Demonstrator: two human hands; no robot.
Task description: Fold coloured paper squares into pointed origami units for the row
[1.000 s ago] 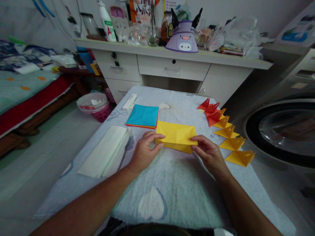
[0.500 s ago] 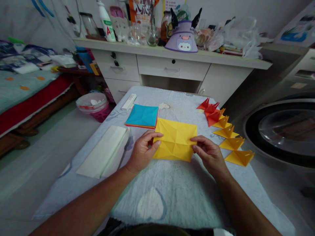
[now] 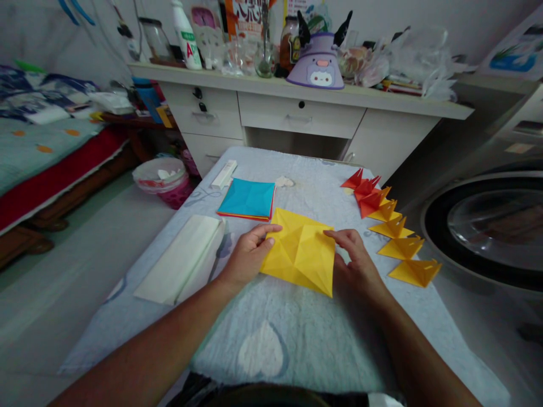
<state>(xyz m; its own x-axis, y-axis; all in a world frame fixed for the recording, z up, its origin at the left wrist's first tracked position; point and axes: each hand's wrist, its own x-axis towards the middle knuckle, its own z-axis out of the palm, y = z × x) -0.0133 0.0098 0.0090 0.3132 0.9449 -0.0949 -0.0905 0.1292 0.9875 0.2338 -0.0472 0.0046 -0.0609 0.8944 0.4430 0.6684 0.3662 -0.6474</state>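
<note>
One yellow sheet (image 3: 299,251) was spread nearly flat, turned like a diamond, on the middle of the cloth-covered table (image 3: 297,339). It was seen to be crossed by diagonal and straight creases meeting at its centre, its faces slightly raised along them. Its left corner was pinched between thumb and fingers of the left hand (image 3: 248,254); the right hand (image 3: 358,263) was laid open, palm down, fingertips touching the right corner. By the look of it, creasing was done but the sheet was not yet collapsed into shape. Several finished pointed pieces (image 3: 394,229), red and yellow, were lined up along the right. A stack of unfolded sheets (image 3: 248,198), blue on top, was left just beyond. A white folded bundle (image 3: 182,257) was set to the left.
</note>
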